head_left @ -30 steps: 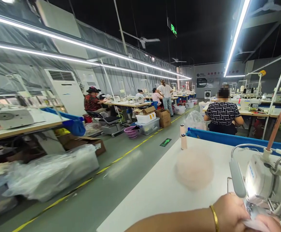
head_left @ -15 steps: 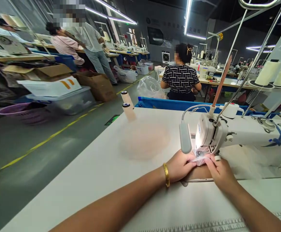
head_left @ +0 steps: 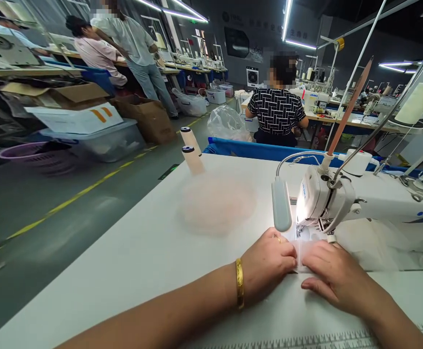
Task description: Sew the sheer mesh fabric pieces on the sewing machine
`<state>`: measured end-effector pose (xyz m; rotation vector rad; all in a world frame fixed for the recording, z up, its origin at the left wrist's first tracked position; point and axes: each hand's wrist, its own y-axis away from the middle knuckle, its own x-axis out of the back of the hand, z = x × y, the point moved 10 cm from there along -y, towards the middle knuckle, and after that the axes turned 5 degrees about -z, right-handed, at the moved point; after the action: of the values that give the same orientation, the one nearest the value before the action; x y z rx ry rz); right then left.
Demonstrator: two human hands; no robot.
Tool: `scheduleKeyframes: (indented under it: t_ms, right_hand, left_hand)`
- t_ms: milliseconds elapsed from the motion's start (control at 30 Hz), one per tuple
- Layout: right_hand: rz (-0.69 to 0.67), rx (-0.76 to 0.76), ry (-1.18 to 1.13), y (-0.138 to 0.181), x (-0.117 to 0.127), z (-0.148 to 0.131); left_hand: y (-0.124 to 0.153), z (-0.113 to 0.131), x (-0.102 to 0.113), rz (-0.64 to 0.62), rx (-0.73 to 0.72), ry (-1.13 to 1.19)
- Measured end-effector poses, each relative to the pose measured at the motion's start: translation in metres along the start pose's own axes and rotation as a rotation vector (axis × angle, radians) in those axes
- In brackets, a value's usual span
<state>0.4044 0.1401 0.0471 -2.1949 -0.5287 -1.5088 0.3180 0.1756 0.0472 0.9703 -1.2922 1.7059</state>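
A white sewing machine [head_left: 311, 194] stands on the table, its lit needle area just beyond my hands. Pale, sheer fabric [head_left: 307, 249] lies under the presser foot and runs toward me. My left hand [head_left: 265, 264], with a gold bracelet [head_left: 239, 283] at the wrist, is closed with curled fingers on the left edge of this fabric. Flat on the fabric's right side rest the fingers of my right hand [head_left: 336, 276], the thumb held apart. The fingertips of the left hand are partly hidden.
A grey lamp [head_left: 281, 203] hangs left of the needle. Thread cones [head_left: 193, 160] stand at the table's far left corner, near a blurred, pale round patch [head_left: 216, 201]. A printed ruler [head_left: 327, 339] runs along the front edge. Beyond sits a person in a patterned shirt [head_left: 276, 111].
Both hands have drawn back toward me from the needle. The right hand has gone from pinching the fabric to lying on it, and the fabric now stretches flatter between the hands.
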Motion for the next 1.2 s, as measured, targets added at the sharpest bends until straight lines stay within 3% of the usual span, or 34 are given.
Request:
scheduleKeyframes:
  t_ms: [367,667,1200]
  right_hand:
    - [-0.026,-0.099,0.058,-0.004,-0.009,0.015]
    - [0.006,-0.118,0.082,-0.002,-0.013,0.022]
    - [0.093,-0.195,0.132,-0.009,-0.013,0.033]
  left_hand:
    - [-0.003,-0.017,-0.004,0.028,0.047,-0.051]
    - [-0.001,-0.011,-0.007,0.005,-0.017,-0.024]
    - [-0.011,-0.027,-0.004,0.008,0.061,-0.129]
